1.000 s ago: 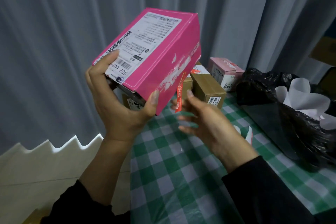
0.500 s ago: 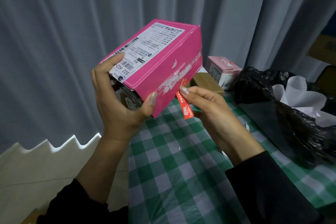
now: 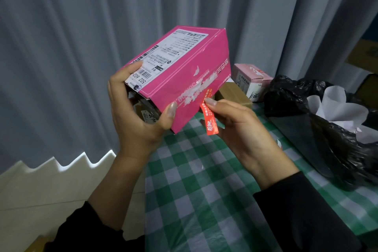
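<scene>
Left hand [image 3: 141, 122]: my fingers curl round the pink box [image 3: 184, 80], gripping its near end.
Right hand [image 3: 241, 129]: I pinch the red strip [image 3: 208, 116].
Box: tilted, raised above the checked table [image 3: 204, 200].

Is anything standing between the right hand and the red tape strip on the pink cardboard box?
Nothing visible does. The right hand pinches the red tape strip where it hangs from the side of the pink cardboard box. The left hand grips the box's near end, its thumb on that same side but apart from the strip.
</scene>
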